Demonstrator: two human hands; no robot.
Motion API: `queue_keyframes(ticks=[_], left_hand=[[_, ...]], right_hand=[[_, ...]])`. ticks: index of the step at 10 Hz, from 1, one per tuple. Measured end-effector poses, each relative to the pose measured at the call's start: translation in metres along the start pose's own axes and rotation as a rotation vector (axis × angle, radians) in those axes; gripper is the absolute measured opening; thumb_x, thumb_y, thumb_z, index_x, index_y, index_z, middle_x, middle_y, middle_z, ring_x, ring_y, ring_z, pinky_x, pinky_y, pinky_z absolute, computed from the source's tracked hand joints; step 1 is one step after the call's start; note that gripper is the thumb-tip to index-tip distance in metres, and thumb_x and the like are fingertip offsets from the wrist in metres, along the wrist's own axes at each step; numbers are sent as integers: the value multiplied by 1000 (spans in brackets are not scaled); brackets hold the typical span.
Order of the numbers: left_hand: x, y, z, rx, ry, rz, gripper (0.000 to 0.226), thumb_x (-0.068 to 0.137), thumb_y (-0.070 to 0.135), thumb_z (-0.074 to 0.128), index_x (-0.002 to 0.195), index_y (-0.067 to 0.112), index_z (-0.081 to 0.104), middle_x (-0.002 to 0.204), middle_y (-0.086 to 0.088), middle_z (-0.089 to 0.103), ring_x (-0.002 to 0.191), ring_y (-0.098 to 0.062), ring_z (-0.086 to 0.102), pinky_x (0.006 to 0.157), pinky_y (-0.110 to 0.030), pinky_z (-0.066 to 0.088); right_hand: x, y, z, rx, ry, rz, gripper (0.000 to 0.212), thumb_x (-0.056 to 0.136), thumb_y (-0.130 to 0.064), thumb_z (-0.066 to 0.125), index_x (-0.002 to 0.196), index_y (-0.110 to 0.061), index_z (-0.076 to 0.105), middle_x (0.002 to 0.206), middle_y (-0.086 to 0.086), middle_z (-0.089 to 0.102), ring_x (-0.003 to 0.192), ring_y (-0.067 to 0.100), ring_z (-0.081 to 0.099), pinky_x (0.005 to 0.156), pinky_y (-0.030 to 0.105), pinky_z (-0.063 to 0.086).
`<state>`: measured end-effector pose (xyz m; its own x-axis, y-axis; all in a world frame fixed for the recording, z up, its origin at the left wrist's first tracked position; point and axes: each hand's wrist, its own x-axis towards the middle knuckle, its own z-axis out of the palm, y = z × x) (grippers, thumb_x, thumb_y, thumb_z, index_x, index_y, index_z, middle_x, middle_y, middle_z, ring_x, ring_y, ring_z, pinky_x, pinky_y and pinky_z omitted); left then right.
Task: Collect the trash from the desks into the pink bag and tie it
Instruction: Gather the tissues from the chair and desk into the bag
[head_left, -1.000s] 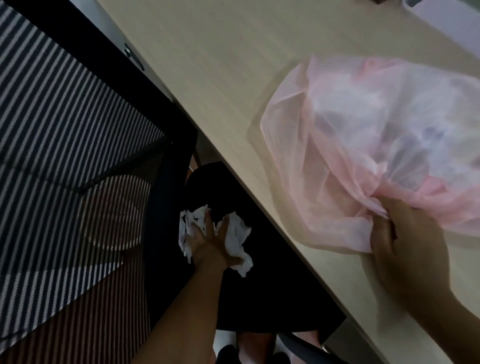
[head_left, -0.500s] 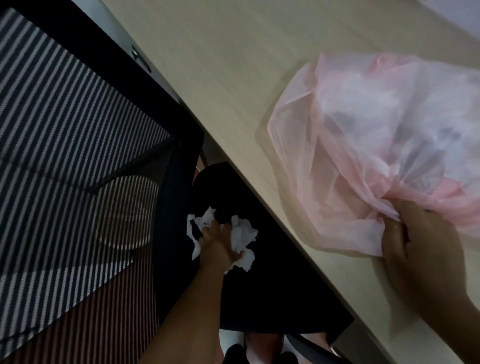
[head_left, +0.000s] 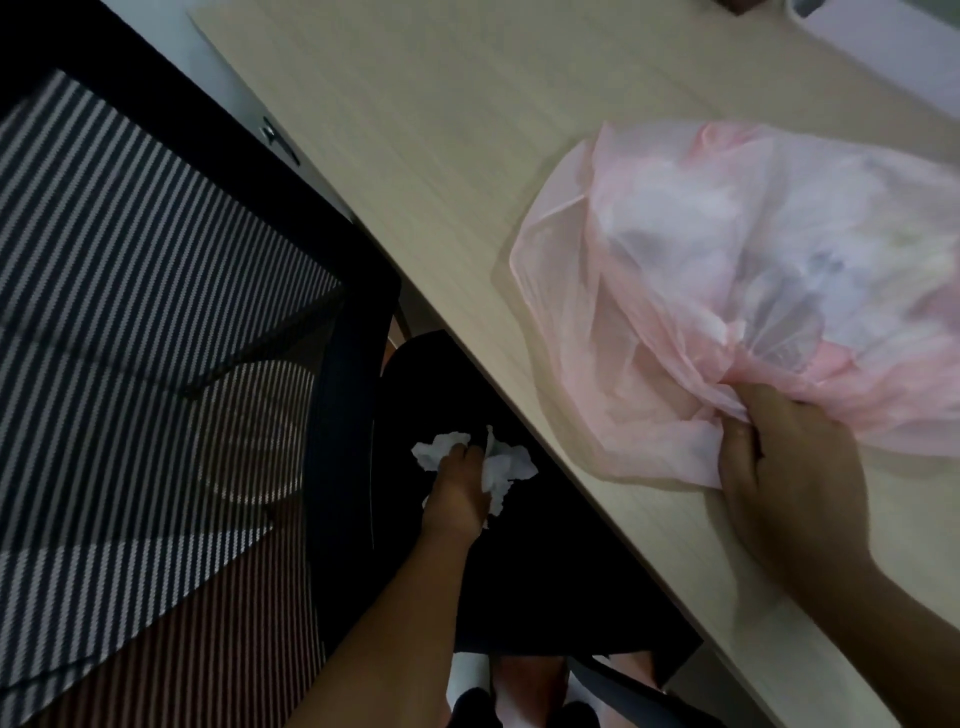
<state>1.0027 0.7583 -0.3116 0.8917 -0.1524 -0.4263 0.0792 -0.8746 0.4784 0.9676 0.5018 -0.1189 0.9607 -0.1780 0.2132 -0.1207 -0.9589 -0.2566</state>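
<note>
The translucent pink bag (head_left: 701, 291) lies on the light wooden desk (head_left: 441, 156), bulging with pale trash inside. My right hand (head_left: 789, 478) grips its gathered edge near the desk's front. Below the desk edge, over the black chair seat (head_left: 519, 571), my left hand (head_left: 462, 488) is closed on a crumpled white tissue (head_left: 498, 467), which sticks out on both sides of my fingers.
A black office chair with a striped mesh back (head_left: 156, 312) stands close on the left, against the desk edge. A white object (head_left: 893, 57) lies at the desk's far right corner. Feet and floor show at the bottom.
My left hand has crumpled the tissue into a tighter wad. The right hand keeps its hold on the bag; the view has shifted slightly.
</note>
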Motion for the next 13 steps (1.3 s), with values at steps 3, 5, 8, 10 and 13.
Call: queue_keyframes(ticks=[3, 5, 8, 10, 13], left_hand=[[-46, 32, -87, -63, 27, -61, 37, 88, 8, 61, 124, 1, 54, 129, -18, 53, 119, -31, 51, 97, -32, 40], [-82, 80, -186, -127, 202, 71, 28, 81, 1, 56, 108, 1, 61, 107, -13, 62, 101, -27, 62, 83, -31, 50], [-80, 183, -274, -163, 233, 300, 13, 79, 18, 59, 89, 17, 67, 84, 2, 72, 80, -16, 67, 67, -33, 57], [-77, 280, -268, -106, 77, 566, 27, 83, 23, 61, 109, 19, 67, 103, 7, 68, 92, -12, 62, 72, -21, 42], [-95, 348, -216, -187, -373, 468, 81, 61, 64, 63, 136, 33, 50, 132, 7, 59, 121, -17, 54, 103, -36, 41]], right_hand=[[-2, 2, -3, -55, -40, 52, 36, 85, -20, 44, 108, -8, 68, 76, 20, 68, 68, 41, 62, 62, 45, 45], [1, -4, -45, 338, -188, 147, 33, 94, -5, 47, 122, -13, 63, 104, 14, 70, 98, 33, 64, 83, 42, 49], [36, -5, -151, 498, 163, 370, 22, 101, -16, 39, 109, -15, 60, 96, 6, 67, 91, 31, 62, 72, 31, 39], [48, -13, -205, 603, 266, 384, 22, 101, -20, 36, 100, -19, 58, 90, -1, 65, 84, 23, 58, 70, 31, 38], [40, -5, -238, 738, 340, 426, 25, 98, -16, 36, 91, -20, 59, 79, 0, 62, 64, 4, 53, 54, 14, 41]])
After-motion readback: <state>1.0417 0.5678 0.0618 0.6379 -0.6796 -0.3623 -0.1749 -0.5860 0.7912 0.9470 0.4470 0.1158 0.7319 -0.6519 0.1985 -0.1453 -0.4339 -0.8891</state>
